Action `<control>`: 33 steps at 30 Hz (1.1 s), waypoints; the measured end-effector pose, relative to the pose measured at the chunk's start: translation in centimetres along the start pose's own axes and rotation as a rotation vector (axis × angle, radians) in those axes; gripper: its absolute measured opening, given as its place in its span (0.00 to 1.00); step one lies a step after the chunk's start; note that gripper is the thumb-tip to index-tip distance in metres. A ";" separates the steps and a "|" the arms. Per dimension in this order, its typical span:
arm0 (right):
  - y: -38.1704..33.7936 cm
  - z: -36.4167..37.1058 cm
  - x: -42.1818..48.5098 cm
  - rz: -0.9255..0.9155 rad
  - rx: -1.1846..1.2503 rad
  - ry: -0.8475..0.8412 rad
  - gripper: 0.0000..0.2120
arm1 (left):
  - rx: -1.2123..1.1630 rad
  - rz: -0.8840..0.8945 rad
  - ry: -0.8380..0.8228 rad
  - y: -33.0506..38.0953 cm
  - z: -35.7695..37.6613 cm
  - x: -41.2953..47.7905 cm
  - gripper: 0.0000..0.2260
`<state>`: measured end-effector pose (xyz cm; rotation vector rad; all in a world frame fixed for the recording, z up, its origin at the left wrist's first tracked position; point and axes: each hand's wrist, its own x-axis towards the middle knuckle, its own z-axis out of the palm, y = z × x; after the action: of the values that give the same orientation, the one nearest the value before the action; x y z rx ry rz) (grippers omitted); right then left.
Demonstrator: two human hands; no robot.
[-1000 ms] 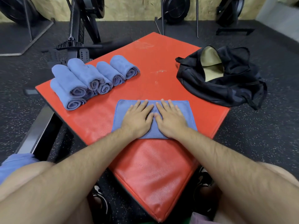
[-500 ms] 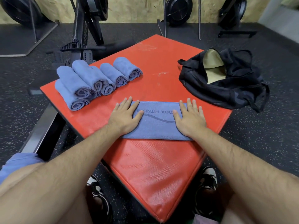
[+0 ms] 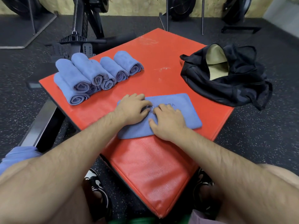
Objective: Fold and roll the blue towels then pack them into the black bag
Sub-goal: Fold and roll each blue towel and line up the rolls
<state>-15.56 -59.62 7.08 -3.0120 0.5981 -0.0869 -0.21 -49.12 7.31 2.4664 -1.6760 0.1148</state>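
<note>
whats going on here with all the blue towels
A person is working on a folded towel lying flat on the red mat. The left hand and right hand are both on it, fingers bent into the cloth near its middle, seemingly pinching it to start a fold or roll. A pile of rolled towels sits at the mat's far left. The black bag lies open on the right, with no towel visible inside.
</note>
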 end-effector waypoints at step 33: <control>3.8 -2.5 -6.6 -0.369 0.096 -0.154 0.16 | -0.262 0.314 -0.060 4.1 -1.2 -7.7 0.13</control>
<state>-23.27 -60.69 8.97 -2.9587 0.0207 0.0941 -6.85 -43.33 7.69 2.0275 -1.9516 -0.1350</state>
